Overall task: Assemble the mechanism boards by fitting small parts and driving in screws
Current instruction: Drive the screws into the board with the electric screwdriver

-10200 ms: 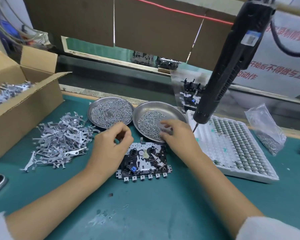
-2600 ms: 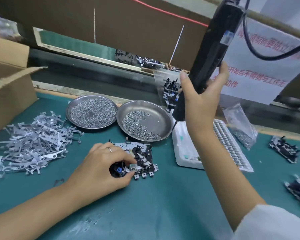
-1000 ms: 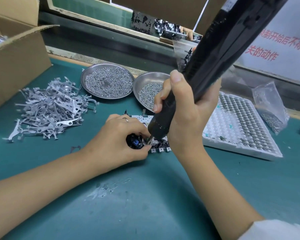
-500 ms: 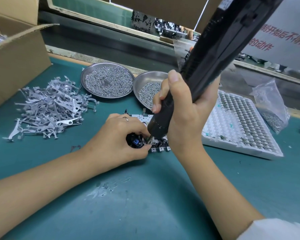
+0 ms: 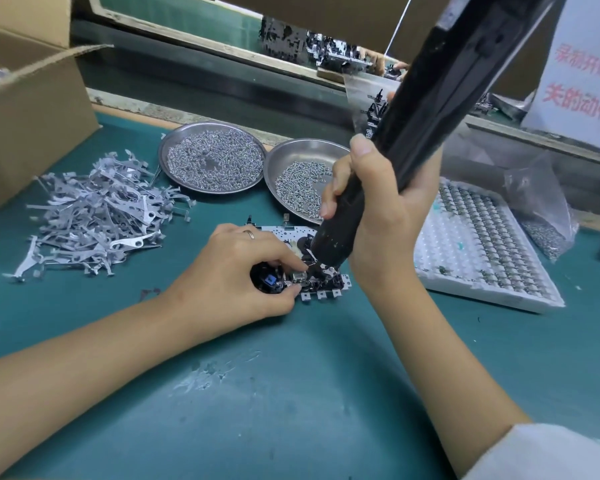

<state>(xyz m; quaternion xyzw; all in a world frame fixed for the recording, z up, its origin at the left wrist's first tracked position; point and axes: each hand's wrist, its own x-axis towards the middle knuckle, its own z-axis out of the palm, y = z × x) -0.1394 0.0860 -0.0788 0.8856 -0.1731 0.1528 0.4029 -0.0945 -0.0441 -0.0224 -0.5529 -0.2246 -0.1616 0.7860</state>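
A mechanism board (image 5: 321,287), metal with black parts and a small blue piece, lies flat on the green mat in the middle. My left hand (image 5: 229,271) rests over its left half, thumb and forefinger pinching the board near the blue piece. My right hand (image 5: 378,216) is wrapped around a black electric screwdriver (image 5: 430,98) that slants down from the upper right. Its tip stands on the board just right of my left fingertips; the bit itself is hidden. Two steel dishes sit behind: one (image 5: 174,147) with small springs, one (image 5: 281,161) with screws.
A heap of grey stamped metal levers (image 5: 94,213) lies at the left beside an open cardboard box (image 5: 32,109). A white foam tray (image 5: 478,244) of small parts and a plastic bag (image 5: 541,209) of screws sit at the right. More boards lie behind the rail.
Over the last second almost nothing has shifted: the screwdriver stays pressed on the board and my left hand holds it. Earlier, my right hand reached up, took the hanging screwdriver and brought it down.
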